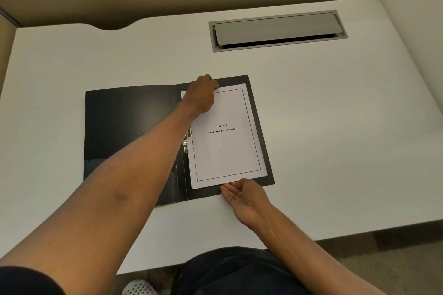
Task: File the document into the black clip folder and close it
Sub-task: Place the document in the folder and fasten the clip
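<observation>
The black clip folder (127, 127) lies open flat on the white desk. The document (225, 146), a white stack headed "Chapter 6 Learning Experience", lies on the folder's right half. A metal clip (185, 142) shows at the stack's left edge by the spine. My left hand (202, 93) reaches across the folder, fingers curled down on the document's top left corner. My right hand (244, 195) lies palm up at the near edge, fingers straight and touching the bottom edge of the stack.
The white desk (335, 127) spreads to the right and behind. A grey cable hatch (278, 30) is set in the desk at the back right. Beige partition walls enclose the desk. My lap sits at the near edge.
</observation>
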